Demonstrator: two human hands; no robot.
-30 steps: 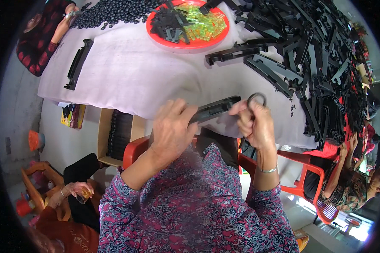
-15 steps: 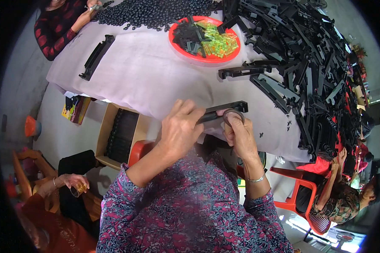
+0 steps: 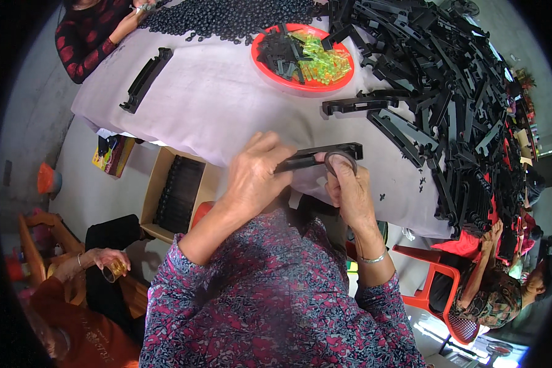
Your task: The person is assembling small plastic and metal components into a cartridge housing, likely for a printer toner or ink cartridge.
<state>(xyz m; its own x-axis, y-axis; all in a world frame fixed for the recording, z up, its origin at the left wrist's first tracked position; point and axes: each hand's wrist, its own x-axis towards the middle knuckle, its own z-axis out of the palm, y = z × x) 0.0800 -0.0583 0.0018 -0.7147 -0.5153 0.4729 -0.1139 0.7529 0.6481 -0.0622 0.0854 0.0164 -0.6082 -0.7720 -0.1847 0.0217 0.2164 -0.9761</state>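
Observation:
Above my lap, at the table's near edge, my left hand (image 3: 256,175) is closed on one end of a long black plastic bar (image 3: 331,152). The bar lies nearly level, with its free end to the right. My right hand (image 3: 353,195) is closed around a dark ring-handled tool (image 3: 341,158) that looks like scissors. The tool's loop stands up against the bar near its right end; its working end is hidden by my fingers and the bar. Another black bar (image 3: 362,104) lies on the table just beyond my hands.
A red-rimmed bowl (image 3: 270,78) holds black and yellow-green small parts. Black bars are heaped (image 3: 435,73) at the right, small round black parts (image 3: 221,19) at the back. A single bar (image 3: 146,80) lies left. Below stand an open carton (image 3: 154,178) and red chair (image 3: 432,282). People sit nearby.
My left hand has shifted slightly up and left along the bar. The bar and the ring-handled tool have risen a little. My right hand keeps its grip.

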